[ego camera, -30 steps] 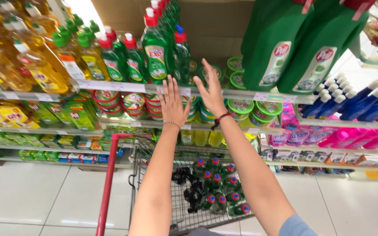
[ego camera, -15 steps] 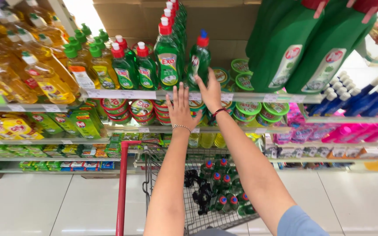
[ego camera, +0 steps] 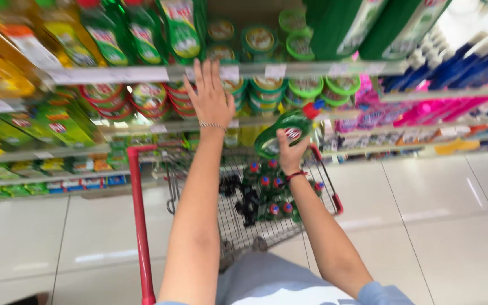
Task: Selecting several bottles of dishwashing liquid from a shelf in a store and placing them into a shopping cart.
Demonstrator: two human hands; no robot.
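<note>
A: Green bottle (ego camera: 286, 129), red cap, held over the cart (ego camera: 244, 192), just above the bottles (ego camera: 269, 197) lying in it. Right hand (ego camera: 290, 151) wrapped round its lower body.

B: Handling?

A: Likely smooth plastic, full, fairly heavy; a grip at the waist looks safest.

B: Other hand?

A: Left hand (ego camera: 210, 96) spread flat, fingers up, against the shelf edge (ego camera: 142, 73).

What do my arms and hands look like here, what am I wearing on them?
Both forearms are bare. The left hand has a thin beaded silver-looking bracelet at the wrist. The right hand has a thin red band round its wrist. A light blue short sleeve shows near the right shoulder.
</note>
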